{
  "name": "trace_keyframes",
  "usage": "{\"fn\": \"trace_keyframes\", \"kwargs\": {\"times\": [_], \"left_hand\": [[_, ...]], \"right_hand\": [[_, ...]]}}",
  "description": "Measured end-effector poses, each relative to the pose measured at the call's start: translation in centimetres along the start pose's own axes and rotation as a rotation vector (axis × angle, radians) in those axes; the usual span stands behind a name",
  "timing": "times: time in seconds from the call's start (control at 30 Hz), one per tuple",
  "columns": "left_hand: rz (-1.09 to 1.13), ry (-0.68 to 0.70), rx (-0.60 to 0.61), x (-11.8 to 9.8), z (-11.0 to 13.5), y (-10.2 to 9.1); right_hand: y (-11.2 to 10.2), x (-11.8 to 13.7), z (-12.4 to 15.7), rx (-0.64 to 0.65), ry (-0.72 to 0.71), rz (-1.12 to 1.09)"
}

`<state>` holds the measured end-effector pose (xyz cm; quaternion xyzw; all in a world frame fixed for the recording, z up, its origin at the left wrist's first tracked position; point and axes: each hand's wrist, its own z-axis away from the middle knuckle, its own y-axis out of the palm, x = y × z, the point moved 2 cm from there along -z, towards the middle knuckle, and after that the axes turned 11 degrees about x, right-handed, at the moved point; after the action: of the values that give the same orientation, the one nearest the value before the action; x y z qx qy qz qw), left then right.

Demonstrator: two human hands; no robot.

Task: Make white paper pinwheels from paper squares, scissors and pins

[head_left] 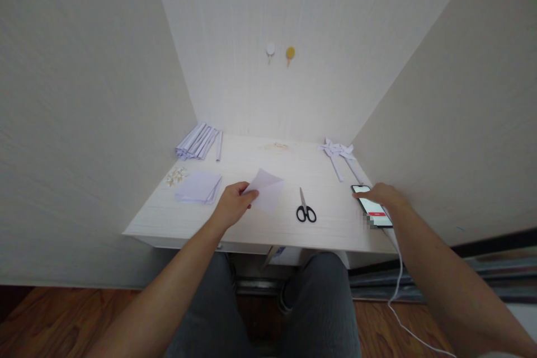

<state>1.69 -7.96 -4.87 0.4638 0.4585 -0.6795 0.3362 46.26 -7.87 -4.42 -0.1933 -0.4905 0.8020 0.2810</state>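
Note:
Between thumb and fingers, my left hand (235,201) pinches a thin pale sheet of paper (265,185) above the middle of the white table. At the table's right side, my right hand (382,194) grips a smartphone (371,207), one digit lying across its lit screen; the other fingers are mostly hidden. A red bar shows low on that screen. Black-handled scissors (306,211) lie between my hands, blades pointing away from me. Left of my left hand rests a stack of square paper sheets (199,185).
Rolled paper tubes (199,141) are piled at the back left, with small whitish-gold pieces (175,176) in front. Folded paper shapes on stems (338,150) lie at the back right. A white cable (398,279) hangs from the phone. Walls enclose the table (260,235) on three sides.

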Motion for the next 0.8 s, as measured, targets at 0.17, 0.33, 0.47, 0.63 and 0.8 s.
{"fn": "trace_keyframes", "kwargs": {"times": [0.17,0.33,0.47,0.63,0.8], "left_hand": [[0.033,0.003,-0.002,-0.1,0.5,0.3],[0.053,0.024,-0.008,-0.4,1.7,0.7],[0.058,0.051,-0.026,-0.8,3.3,0.5],[0.043,0.111,-0.095,-0.9,5.4,-0.3],[0.075,0.160,-0.189,-1.5,6.6,-1.3]], "right_hand": [[1.6,3.3,5.5,-0.121,-0.161,-0.053],[5.5,7.8,11.0,-0.062,-0.355,-0.083],[7.6,9.7,13.1,0.037,-0.358,-0.059],[7.7,10.3,13.9,0.084,-0.356,-0.021],[7.8,10.5,14.7,0.079,-0.371,0.000]]}}
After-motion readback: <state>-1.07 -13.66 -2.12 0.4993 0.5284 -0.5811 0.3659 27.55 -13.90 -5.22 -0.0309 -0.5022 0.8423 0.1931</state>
